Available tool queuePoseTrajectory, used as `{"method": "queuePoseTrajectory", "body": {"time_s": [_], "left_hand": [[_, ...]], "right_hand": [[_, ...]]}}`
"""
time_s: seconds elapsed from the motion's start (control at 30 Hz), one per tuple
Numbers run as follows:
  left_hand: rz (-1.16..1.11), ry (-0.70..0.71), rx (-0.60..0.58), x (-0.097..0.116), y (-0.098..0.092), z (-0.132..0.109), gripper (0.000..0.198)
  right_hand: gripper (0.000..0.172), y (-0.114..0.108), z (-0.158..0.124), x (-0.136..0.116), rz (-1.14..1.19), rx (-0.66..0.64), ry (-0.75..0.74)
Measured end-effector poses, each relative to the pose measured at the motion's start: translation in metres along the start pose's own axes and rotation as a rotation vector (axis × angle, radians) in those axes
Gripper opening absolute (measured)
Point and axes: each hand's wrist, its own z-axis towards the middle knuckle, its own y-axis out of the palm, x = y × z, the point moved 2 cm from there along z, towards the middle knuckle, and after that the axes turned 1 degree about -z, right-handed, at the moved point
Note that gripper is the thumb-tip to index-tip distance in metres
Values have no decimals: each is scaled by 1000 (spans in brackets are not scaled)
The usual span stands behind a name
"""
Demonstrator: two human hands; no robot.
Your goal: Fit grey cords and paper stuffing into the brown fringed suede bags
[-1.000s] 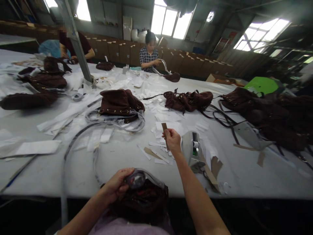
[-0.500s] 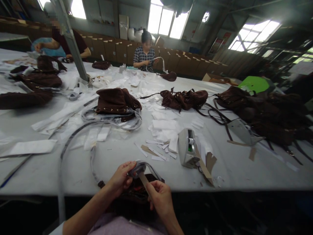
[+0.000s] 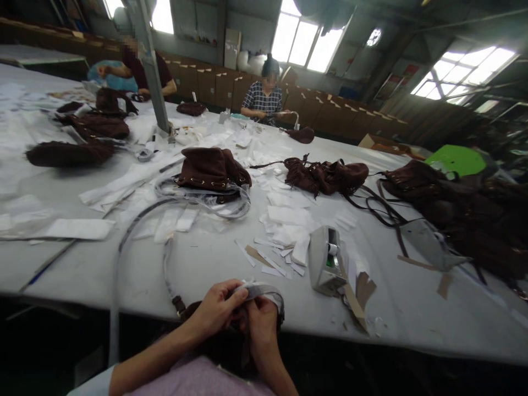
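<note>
My left hand [image 3: 216, 309] and my right hand [image 3: 259, 322] are pressed together at the near table edge, both closed on a wrapped strap [image 3: 264, 290] of a dark brown bag [image 3: 193, 309] that rests in my lap. The strap's grey plastic-covered length [image 3: 124, 242] loops away over the table to the left. The tape strip that my right hand carried is hidden between my fingers. A grey tape dispenser [image 3: 325, 259] stands just right of my hands, with brown tape strips [image 3: 358, 294] hanging off it.
The long grey table [image 3: 214, 258] carries several brown fringed bags [image 3: 325, 175], one suede bag [image 3: 212, 168] on a plastic sleeve, white paper slips [image 3: 289, 220] and a heap of bags [image 3: 466, 203] at the right. Two other people [image 3: 262, 99] work at the far side.
My right hand came back from the dispenser with a brown tape strip and joined my left hand at the strap. Both hands now close on the strap together.
</note>
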Motion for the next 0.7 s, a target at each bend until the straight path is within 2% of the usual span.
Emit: {"method": "queuePoseTrajectory", "body": {"time_s": [0.07,0.13,0.2,0.3,0.33,0.43,0.5,0.57,0.7], "left_hand": [[37,38,9,2,2,-1,39],[16,77,57,3,-1,0,39],[-67,98,102,2,-6,2,49],[-147,93,109,1,-14,1,67],[-148,81,99,0,-15,0,71],[-131,36,69,-4,-15,-4,80],[-134,17,77,-8,-16,-6,81],[-160,16,66,-12,-17,-5,75],[-204,-5,-41,-16,-23,-1,49]], "right_hand": [[31,2,0,-2,156,22,26],[25,3,-3,-5,303,-32,89],[23,2,-10,-6,388,-164,191],[40,-2,-20,-4,371,-366,303],[39,-4,-22,-3,343,-396,300],[24,-5,-18,0,284,-330,219],[23,-4,-14,2,277,-238,196],[25,-1,-10,4,263,-196,204],[27,-1,-13,5,254,-206,212]]}}
